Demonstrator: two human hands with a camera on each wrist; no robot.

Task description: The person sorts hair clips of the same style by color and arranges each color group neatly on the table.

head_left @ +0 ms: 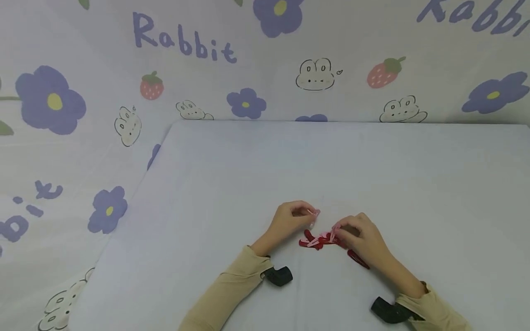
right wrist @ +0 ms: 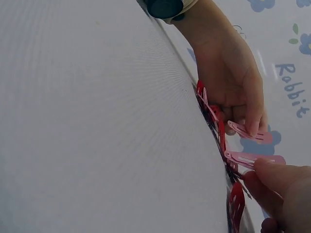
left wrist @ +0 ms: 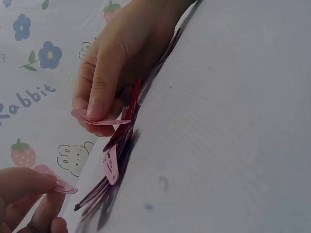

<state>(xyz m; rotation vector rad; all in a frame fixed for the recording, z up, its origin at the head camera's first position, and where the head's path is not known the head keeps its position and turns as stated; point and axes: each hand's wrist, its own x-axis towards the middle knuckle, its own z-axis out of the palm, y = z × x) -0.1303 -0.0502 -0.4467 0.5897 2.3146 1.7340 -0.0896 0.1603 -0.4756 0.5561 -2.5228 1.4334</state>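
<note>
My left hand point(head_left: 291, 216) pinches a pink snap hair clip point(right wrist: 247, 133) between thumb and fingers, held up just left of a small pile. Another pink hair clip point(right wrist: 257, 159) is pinched by my right hand point(head_left: 366, 236), whose fingers are right over the pile's right end. The pile point(head_left: 316, 241) mixes dark red and pink hair clips, lying across each other on the white table. One dark red clip point(head_left: 358, 259) lies apart, below the right hand. In the left wrist view a pink clip point(left wrist: 111, 165) rests on top of the red ones.
The white table point(head_left: 232, 174) stretches around the hands, its far edge against a cloth point(head_left: 186, 82) printed with flowers, strawberries and rabbits. Black wrist mounts point(head_left: 279, 276) stick out from both tan sleeves point(head_left: 232, 294), close over the table.
</note>
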